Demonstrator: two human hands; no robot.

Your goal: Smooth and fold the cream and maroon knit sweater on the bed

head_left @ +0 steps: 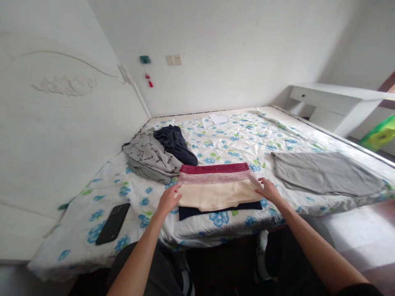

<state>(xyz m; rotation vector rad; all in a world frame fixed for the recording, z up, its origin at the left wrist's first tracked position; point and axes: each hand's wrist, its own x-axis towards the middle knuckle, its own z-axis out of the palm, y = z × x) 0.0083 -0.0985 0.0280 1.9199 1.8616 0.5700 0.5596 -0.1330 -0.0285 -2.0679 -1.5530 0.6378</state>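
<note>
While both hands (168, 200) (268, 189) touch, sweater (216, 187) lies folded (flat).

A single head-worn camera looks forward and down from the near edge of a bed (234, 139), close over it. The headboard (61, 135) stands at left, a white wall across the far side, a white desk (336, 102) at far right.

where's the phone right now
In the head view the black phone lies on the floral bedsheet at lower left, near the headboard, left of the left hand and the folded striped sweater.
</note>
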